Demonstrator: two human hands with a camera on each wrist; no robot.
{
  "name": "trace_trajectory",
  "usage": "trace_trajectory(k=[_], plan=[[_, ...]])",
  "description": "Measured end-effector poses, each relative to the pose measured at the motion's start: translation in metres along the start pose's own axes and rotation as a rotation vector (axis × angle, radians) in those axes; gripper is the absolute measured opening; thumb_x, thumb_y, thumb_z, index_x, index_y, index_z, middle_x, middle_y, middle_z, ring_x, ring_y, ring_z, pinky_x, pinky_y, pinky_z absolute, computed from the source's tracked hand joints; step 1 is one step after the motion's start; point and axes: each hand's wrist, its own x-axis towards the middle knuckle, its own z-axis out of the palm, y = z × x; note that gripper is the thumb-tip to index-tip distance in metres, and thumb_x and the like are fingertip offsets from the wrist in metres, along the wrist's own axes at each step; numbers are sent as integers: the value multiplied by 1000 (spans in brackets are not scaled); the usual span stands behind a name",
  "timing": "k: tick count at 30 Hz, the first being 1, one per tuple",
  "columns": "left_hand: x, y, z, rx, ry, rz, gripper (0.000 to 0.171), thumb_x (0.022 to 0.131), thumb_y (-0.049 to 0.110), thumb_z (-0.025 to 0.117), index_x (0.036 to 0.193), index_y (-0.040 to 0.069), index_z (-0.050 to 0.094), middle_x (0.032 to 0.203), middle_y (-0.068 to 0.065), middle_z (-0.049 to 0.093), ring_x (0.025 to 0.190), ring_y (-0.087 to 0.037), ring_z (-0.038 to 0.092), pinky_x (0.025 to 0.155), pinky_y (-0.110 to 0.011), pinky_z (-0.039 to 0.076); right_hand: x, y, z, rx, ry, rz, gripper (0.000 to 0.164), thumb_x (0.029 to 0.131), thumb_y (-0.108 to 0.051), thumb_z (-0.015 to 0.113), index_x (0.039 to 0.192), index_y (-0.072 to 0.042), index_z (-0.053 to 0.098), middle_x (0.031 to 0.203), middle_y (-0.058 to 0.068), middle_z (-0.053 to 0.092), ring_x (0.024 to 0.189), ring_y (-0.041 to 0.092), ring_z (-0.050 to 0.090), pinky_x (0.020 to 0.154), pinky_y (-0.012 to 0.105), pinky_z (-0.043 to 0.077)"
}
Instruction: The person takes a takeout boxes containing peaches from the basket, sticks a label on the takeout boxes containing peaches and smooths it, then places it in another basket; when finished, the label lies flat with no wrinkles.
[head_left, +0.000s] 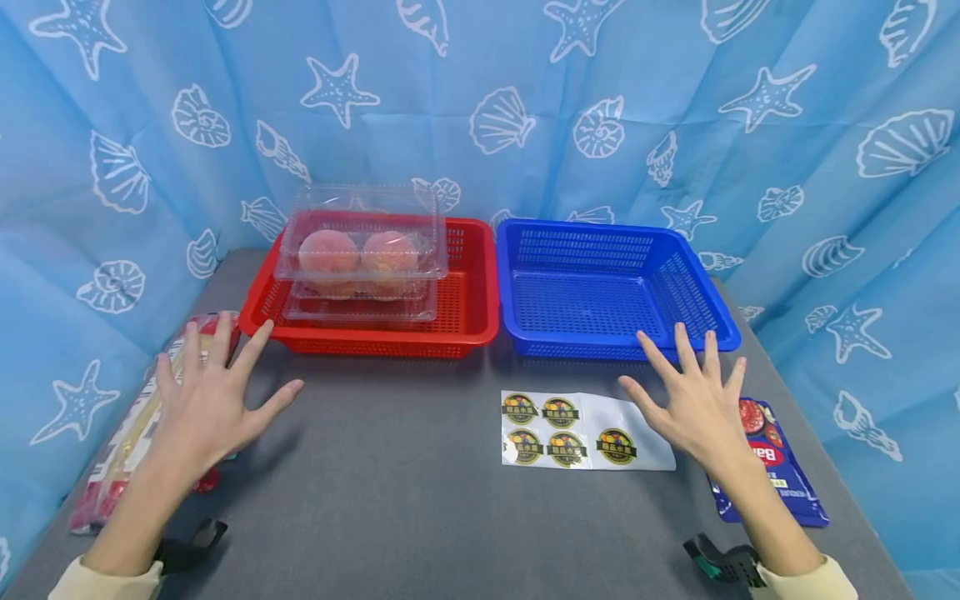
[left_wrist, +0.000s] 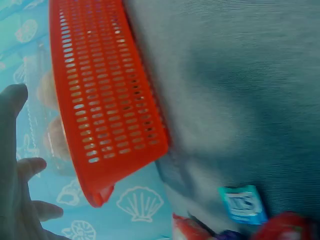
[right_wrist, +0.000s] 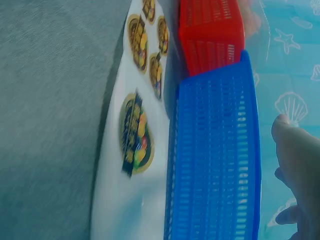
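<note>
Left hand (head_left: 206, 407) and right hand (head_left: 696, 407) spread, holding nothing; sticker sheet (head_left: 587, 431) lies face-up near the latter, presumably for easy peeling.

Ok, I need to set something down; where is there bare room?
Bare: the gray table between the left hand and sticker sheet, in front of the red basket; also inside the blue basket. Crowded: the left side, with a long packet, and the right, with a blue pouch and the right hand.
</note>
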Motion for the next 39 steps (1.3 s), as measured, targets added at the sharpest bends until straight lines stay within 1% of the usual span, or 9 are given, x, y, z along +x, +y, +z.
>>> trace_trajectory(k=[10,19,23,25,27,29,31,35,39], plan=[[33,8,-13,-135,23,1,100,89,62,65,166,24,12,171,-26,2,154,-59,1,113,-85,9,34,-36,-2,69,7,-47,74,97,-65,53,160,-32,34,168,25,22,155,56,5,113,86,4],[77,10,-27,-339,22,-54,112,87,60,70,166,27,-1,174,-16,1,158,-48,5,108,-85,23,64,-81,4,131,-11,-127,76,94,-65,58,159,-33,36,169,21,24,157,52,7,119,80,7],[95,7,-31,-422,44,-76,115,85,59,72,165,29,-4,174,-13,5,158,-45,10,110,-83,24,71,-108,15,163,28,-192,75,90,-63,66,154,-29,46,164,20,36,154,49,23,119,76,22],[103,8,-31,-445,42,-89,117,84,61,73,165,31,-5,175,-11,6,158,-45,12,110,-82,26,72,-121,22,201,86,-230,68,89,-58,72,146,-24,57,149,19,51,139,43,43,110,64,41],[110,10,-30,-465,30,-103,119,82,63,73,165,32,-6,175,-10,4,158,-44,11,111,-82,26,72,-134,27,238,132,-265,60,88,-52,75,138,-19,64,123,15,64,110,33,57,87,47,53],[116,12,-29,-489,18,-108,121,81,64,75,164,32,-7,175,-9,4,159,-44,11,111,-81,27,73,-145,31,274,133,-277,55,89,-48,77,133,-16,68,94,9,66,81,22,57,64,34,48],[120,14,-28,-512,7,-115,123,80,65,75,164,33,-8,175,-8,4,159,-44,12,110,-81,28,74,-155,35,297,90,-267,54,91,-47,75,134,-15,67,72,4,62,62,14,50,50,27,39],[129,17,-24,-539,-3,-114,124,79,67,75,164,33,-9,175,-8,5,158,-43,13,112,-80,28,77,-167,44,331,-16,-230,51,94,-46,71,134,-14,67,59,-3,54,51,8,45,45,23,33],[137,21,-20,-568,-33,-105,125,77,70,75,164,35,-9,175,-7,6,159,-42,14,114,-79,25,77,-169,55,396,-18,-221,40,96,-39,71,124,-11,70,64,-3,57,55,9,47,48,23,36]])
